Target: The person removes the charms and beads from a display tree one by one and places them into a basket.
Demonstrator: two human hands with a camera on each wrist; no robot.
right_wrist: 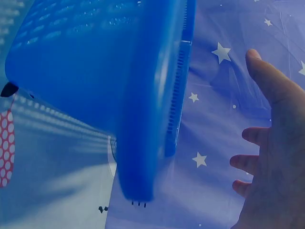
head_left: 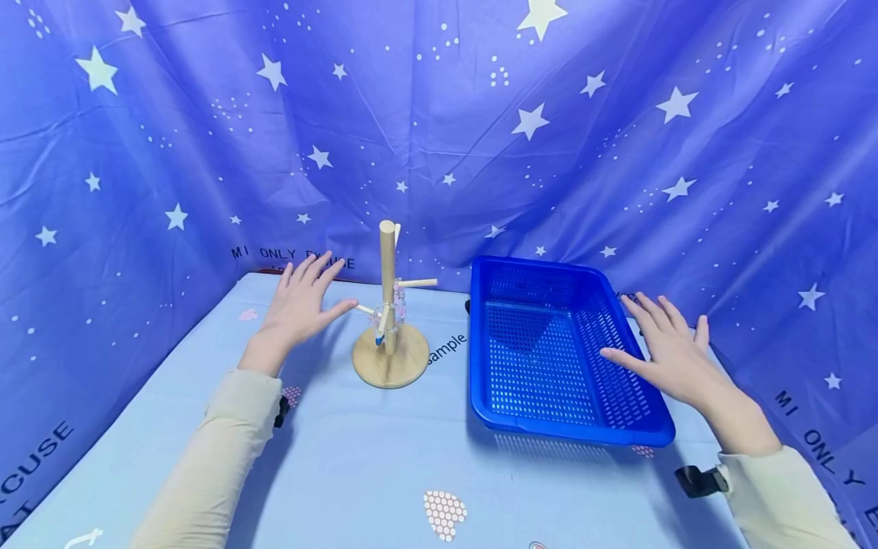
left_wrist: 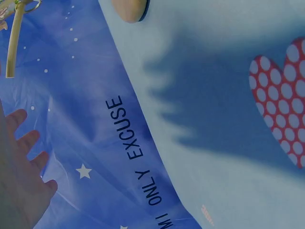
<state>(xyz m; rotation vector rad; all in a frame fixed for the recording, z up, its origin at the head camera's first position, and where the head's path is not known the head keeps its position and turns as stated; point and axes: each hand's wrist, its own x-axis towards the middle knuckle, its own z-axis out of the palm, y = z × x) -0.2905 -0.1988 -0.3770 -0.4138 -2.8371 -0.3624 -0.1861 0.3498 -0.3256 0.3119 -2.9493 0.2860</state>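
Observation:
A wooden peg stand (head_left: 387, 267) with a round base stands upright on the table, several thin pegs sticking out from its post. Clear and pinkish beaded bracelets (head_left: 401, 299) hang on its pegs, and one peg has a small blue spot near its tip. My left hand (head_left: 303, 303) is spread just left of the stand, its thumb pointing toward a peg and nothing held. To the right sits a blue plastic basket (head_left: 572, 435) with perforated walls and no contents showing. My right hand (head_left: 668, 347) spreads its fingers over the basket's right rim, holding nothing.
A light blue cloth (head_left: 370, 473) with printed hearts and lettering covers the table. Blue curtains (head_left: 439, 114) with white stars enclose the back and both sides. A black object peeks out at the basket's left side.

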